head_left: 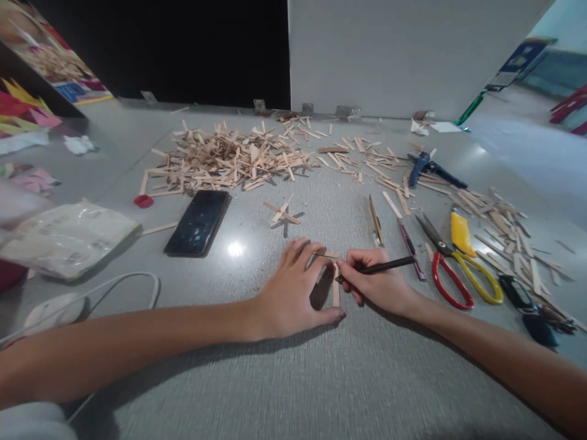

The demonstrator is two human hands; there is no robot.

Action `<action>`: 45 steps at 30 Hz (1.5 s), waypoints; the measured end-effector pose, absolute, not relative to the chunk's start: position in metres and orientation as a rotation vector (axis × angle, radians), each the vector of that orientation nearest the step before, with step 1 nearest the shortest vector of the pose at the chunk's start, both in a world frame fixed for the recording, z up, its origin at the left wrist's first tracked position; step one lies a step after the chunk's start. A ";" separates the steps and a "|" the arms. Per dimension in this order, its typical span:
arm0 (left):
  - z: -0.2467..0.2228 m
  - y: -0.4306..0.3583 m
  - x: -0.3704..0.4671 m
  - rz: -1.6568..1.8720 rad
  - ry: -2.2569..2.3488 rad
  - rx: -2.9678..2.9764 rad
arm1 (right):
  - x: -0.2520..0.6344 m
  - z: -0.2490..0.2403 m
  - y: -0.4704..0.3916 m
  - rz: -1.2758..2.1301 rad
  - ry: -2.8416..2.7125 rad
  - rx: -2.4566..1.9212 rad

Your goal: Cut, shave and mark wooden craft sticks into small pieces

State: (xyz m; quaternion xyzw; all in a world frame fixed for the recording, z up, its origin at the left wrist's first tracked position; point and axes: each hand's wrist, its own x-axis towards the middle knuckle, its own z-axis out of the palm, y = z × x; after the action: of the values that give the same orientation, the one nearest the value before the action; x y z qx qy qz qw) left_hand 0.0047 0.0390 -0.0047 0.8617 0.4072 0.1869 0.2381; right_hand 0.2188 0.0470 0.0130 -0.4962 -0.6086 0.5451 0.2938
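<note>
My left hand (293, 290) rests on the grey table with its fingers apart, thumb and fingertips at the two ends of a small angled piece of wooden sticks (336, 293). In my right hand (376, 281) is a black pen (389, 265), pinched between thumb and fingers, its tip at the upright stick. The upper stick runs sideways under my left fingertips. Farther back lies a small cross of sticks (281, 213), apart from both hands.
A phone (197, 223) lies left of the cross, a large stick pile (233, 159) behind it. Scissors (452, 263), a yellow cutter (462, 232), a purple pen (413, 250) and blue clippers (433, 170) lie right. A white mouse (55, 310) and plastic packet (68, 238) are left.
</note>
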 end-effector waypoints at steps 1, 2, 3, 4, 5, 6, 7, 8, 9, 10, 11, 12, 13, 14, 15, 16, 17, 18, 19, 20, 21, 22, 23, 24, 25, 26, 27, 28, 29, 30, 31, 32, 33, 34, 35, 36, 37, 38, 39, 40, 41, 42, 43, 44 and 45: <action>-0.005 0.039 0.005 0.514 1.117 2.358 | 0.219 0.013 0.047 1.451 -1.617 -1.317; -0.005 0.039 0.005 0.517 1.115 2.357 | 0.219 0.013 0.047 1.448 -1.614 -1.314; -0.005 0.039 0.005 0.521 1.112 2.357 | 0.219 0.013 0.047 1.445 -1.613 -1.313; -0.005 0.039 0.005 0.525 1.111 2.359 | 0.219 0.013 0.047 1.445 -1.615 -1.314; -0.005 0.039 0.005 0.524 1.111 2.363 | 0.219 0.013 0.047 1.444 -1.617 -1.319; -0.005 0.039 0.006 0.522 1.112 2.366 | 0.220 0.013 0.046 1.444 -1.621 -1.323; -0.005 0.039 0.006 0.523 1.116 2.368 | 0.220 0.013 0.046 1.442 -1.624 -1.324; -0.004 0.039 0.006 0.523 1.119 2.367 | 0.220 0.013 0.046 1.440 -1.625 -1.323; -0.004 0.039 0.006 0.521 1.121 2.365 | 0.220 0.012 0.046 1.438 -1.623 -1.320; -0.004 0.039 0.006 0.519 1.121 2.363 | 0.220 0.012 0.046 1.436 -1.619 -1.318; -0.004 0.039 0.006 0.516 1.120 2.364 | 0.220 0.012 0.046 1.437 -1.614 -1.318; -0.003 0.039 0.006 0.509 1.118 2.367 | 0.220 0.012 0.046 1.439 -1.608 -1.321; -0.003 0.039 0.006 0.503 1.115 2.372 | 0.220 0.012 0.046 1.443 -1.600 -1.327; -0.004 0.039 0.006 0.498 1.114 2.376 | 0.220 0.012 0.046 1.446 -1.593 -1.332; -0.004 0.039 0.006 0.501 1.115 2.377 | 0.220 0.012 0.046 1.448 -1.588 -1.336; -0.004 0.039 0.006 0.504 1.119 2.374 | 0.219 0.012 0.046 1.449 -1.585 -1.337; -0.004 0.040 0.006 0.506 1.125 2.370 | 0.219 0.012 0.046 1.449 -1.584 -1.336; -0.004 0.040 0.006 0.509 1.132 2.365 | 0.219 0.012 0.046 1.447 -1.588 -1.332; -0.004 0.040 0.007 0.510 1.136 2.363 | 0.218 0.012 0.046 1.445 -1.593 -1.328; -0.004 0.040 0.007 0.511 1.138 2.362 | 0.218 0.012 0.046 1.443 -1.597 -1.325; -0.004 0.040 0.007 0.515 1.137 2.363 | 0.218 0.013 0.047 1.444 -1.595 -1.323; -0.004 0.040 0.007 0.519 1.135 2.365 | 0.217 0.013 0.047 1.445 -1.590 -1.322; -0.004 0.040 0.007 0.524 1.135 2.368 | 0.217 0.014 0.047 1.448 -1.584 -1.323; -0.004 0.040 0.008 0.524 1.135 2.372 | 0.217 0.014 0.046 1.451 -1.579 -1.324; -0.003 0.040 0.008 0.521 1.137 2.376 | 0.217 0.014 0.046 1.451 -1.580 -1.326; -0.003 0.040 0.008 0.515 1.140 2.380 | 0.217 0.014 0.046 1.450 -1.587 -1.328; -0.003 0.040 0.008 0.508 1.143 2.381 | 0.217 0.014 0.046 1.446 -1.599 -1.331; -0.002 0.040 0.008 0.501 1.146 2.381 | 0.218 0.014 0.045 1.439 -1.612 -1.333; -0.002 0.040 0.008 0.498 1.149 2.379 | 0.218 0.014 0.045 1.433 -1.623 -1.334; -0.002 0.040 0.008 0.496 1.154 2.378 | 0.218 0.013 0.045 1.424 -1.632 -1.334; -0.001 0.040 0.008 0.493 1.157 2.379 | 0.218 0.013 0.045 1.419 -1.639 -1.331; -0.001 0.041 0.008 0.490 1.159 2.379 | 0.218 0.013 0.046 1.415 -1.644 -1.328; -0.001 0.041 0.008 0.487 1.161 2.377 | 0.218 0.013 0.046 1.412 -1.647 -1.323; 0.000 0.041 0.008 0.484 1.160 2.374 | 0.218 0.013 0.046 1.411 -1.648 -1.319; 0.000 0.041 0.009 0.481 1.160 2.369 | 0.218 0.013 0.046 1.410 -1.647 -1.315; 0.000 0.041 0.009 0.476 1.159 2.364 | 0.217 0.013 0.046 1.411 -1.645 -1.312; 0.001 0.041 0.009 0.470 1.160 2.358 | 0.217 0.013 0.046 1.412 -1.643 -1.310; 0.001 0.041 0.009 0.465 1.162 2.353 | 0.217 0.013 0.046 1.412 -1.641 -1.310; 0.001 0.041 0.009 0.459 1.165 2.348 | 0.217 0.013 0.046 1.412 -1.640 -1.311; 0.001 0.041 0.009 0.455 1.169 2.344 | 0.217 0.013 0.046 1.414 -1.640 -1.312; 0.001 0.041 0.009 0.454 1.173 2.340 | 0.217 0.013 0.046 1.415 -1.639 -1.313; 0.001 0.041 0.009 0.456 1.176 2.337 | 0.217 0.012 0.046 1.416 -1.636 -1.314; 0.001 0.041 0.010 0.461 1.178 2.333 | 0.217 0.012 0.046 1.416 -1.632 -1.314; 0.001 0.041 0.010 0.466 1.180 2.328 | 0.217 0.011 0.047 1.417 -1.629 -1.314; 0.000 0.042 0.010 0.471 1.180 2.324 | 0.217 0.010 0.047 1.417 -1.625 -1.316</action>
State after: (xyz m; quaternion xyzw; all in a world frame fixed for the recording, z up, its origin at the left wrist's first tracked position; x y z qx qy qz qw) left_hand 0.0100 0.0416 0.0002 0.8508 0.4322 0.1725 0.2441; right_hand 0.2169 0.0469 0.0105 -0.4965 -0.6130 0.5347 0.3030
